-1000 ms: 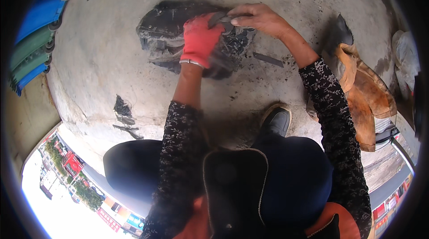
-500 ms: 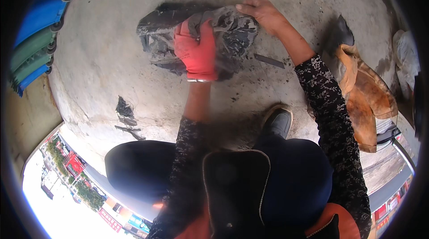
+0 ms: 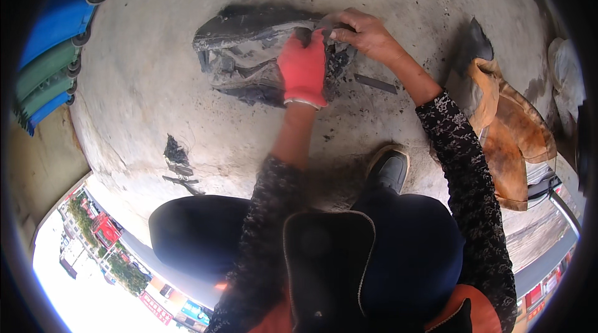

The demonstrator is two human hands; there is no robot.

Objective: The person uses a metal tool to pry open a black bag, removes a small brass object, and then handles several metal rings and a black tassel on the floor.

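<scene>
Head view: a black bundle [image 3: 243, 52], dusty and creased, lies on the concrete floor [image 3: 149, 77] ahead of the person, beyond the knees. Its exact kind cannot be told.

Left hand [image 3: 303, 68]: red-gloved, set over the right part of the bundle, fingers curled well in. The fingertips look dark and blurred; whether they grip material or only press on it cannot be told. Right hand [image 3: 370, 37]: bare, at the bundle's far right corner, thumb and fingers nearly closed on a thin grey edge. The two hands are just beside each other.

Handling, as judged from appearance: the body is probably soft and slack, with folds that give under load; the upper band looks somewhat stiffer. Weight is likely moderate to light. Dust may make the surface slippery, particularly for bare fingers. The ragged right end appears brittle and may shed pieces; dark crumbs [image 3: 341, 62] lie there.

Hold points: brace the body with a flat palm on the broad left part, and pinch thick edges close to the fold. Avoid loading torn tips. A flat dark strip [image 3: 375, 84] lies near the right end, apart from the bundle.
</scene>
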